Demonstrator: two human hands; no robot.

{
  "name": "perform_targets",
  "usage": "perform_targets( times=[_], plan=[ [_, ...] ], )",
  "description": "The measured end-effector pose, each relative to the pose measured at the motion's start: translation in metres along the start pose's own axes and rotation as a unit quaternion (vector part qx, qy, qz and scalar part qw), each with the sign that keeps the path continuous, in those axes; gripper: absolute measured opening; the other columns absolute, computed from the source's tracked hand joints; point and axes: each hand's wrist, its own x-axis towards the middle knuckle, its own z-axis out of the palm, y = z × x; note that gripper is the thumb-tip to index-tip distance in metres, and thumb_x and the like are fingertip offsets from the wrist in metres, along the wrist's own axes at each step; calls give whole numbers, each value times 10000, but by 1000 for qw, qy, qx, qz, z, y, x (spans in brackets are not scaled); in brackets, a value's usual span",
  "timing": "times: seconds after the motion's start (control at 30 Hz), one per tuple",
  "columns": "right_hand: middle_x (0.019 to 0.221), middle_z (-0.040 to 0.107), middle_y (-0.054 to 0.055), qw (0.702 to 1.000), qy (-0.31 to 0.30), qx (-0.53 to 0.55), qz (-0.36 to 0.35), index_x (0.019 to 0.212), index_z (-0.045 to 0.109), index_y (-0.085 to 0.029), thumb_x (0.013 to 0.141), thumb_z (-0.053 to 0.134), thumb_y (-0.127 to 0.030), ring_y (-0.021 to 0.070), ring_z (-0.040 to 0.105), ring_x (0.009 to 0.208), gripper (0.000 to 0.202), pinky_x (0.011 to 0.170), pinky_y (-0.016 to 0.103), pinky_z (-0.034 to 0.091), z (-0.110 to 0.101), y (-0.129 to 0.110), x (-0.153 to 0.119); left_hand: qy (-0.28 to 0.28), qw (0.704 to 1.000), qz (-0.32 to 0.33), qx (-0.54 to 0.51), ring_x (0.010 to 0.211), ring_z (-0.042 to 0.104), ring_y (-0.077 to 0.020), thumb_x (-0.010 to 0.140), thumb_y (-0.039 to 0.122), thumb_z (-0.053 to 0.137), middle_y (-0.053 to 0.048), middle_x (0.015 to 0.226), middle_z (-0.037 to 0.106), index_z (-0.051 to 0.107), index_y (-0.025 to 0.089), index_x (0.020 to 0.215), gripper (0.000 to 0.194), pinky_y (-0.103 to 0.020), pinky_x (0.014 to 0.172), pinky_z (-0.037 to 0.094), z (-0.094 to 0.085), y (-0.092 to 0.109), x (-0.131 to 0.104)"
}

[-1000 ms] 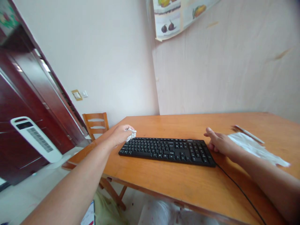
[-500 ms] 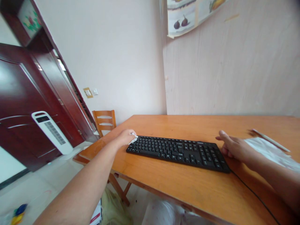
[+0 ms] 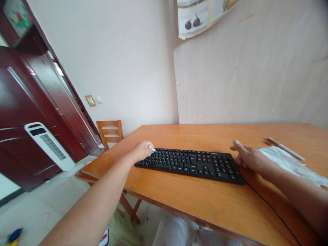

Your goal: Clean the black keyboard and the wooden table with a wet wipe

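A black keyboard [image 3: 191, 165] lies on the wooden table in front of me. My left hand [image 3: 142, 150] is closed on a crumpled white tissue [image 3: 151, 149] and presses it to the keys at the keyboard's left end. Most of the tissue is hidden by my fingers. At the keyboard's right end, my right hand [image 3: 248, 158] rests on its side. Its thumb is raised apart and its fingers are loosely curled by the keyboard's edge. It appears to hold nothing; whether the fingertips touch the keyboard is hard to tell.
Beyond my right wrist lie a flat white cloth or tissue [image 3: 279, 156] and a brush with a pale handle [image 3: 286, 149]. The keyboard's black cable [image 3: 271, 205] runs toward me at the right. A wooden chair [image 3: 110, 132] stands past the table's left end [image 3: 112, 158].
My left hand has moved slightly right and away from me over the left keys with the tissue. My right hand keeps its place by the keyboard; the view has turned a little right.
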Motion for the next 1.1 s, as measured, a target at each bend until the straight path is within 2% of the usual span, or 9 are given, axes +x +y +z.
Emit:
perform_targets(
  times=[0.13,0.5,0.77,0.97,1.1],
  plan=[
    [531,596,28,1000,3,7,-6,1203,654,-98,897,251,-762,185,546,479,835,500,316,423,1,-2,-1,-4,1000,11,7,644,575,-151,750,246,564,-17,684,659,705,171,810,171,-229,572,403,6,10,0],
    [529,588,16,1000,2,11,4,1211,650,-89,935,244,-705,181,542,477,787,519,311,416,2,-9,-4,-17,997,78,17,763,610,-169,787,256,546,-42,830,694,721,182,840,198,-253,662,444,30,47,-1],
    [543,601,31,1000,-23,-19,-11,1195,658,-86,963,227,-634,187,556,507,735,527,302,419,0,-15,-6,-32,991,126,20,762,624,-169,782,226,543,-47,863,703,724,187,854,198,-263,685,454,47,78,-2],
    [561,612,41,999,-26,-22,-31,1120,687,-93,950,249,-663,186,562,519,739,520,290,408,4,-9,-2,-40,987,152,22,781,627,-169,787,206,543,-50,889,703,720,184,862,192,-263,702,452,59,98,-2],
    [550,601,32,998,-23,-26,-45,1155,677,-90,953,249,-669,184,569,514,748,537,287,405,7,-2,5,-46,985,165,25,796,631,-170,804,210,538,-48,888,705,716,184,860,189,-261,711,455,68,112,1]
  ],
)
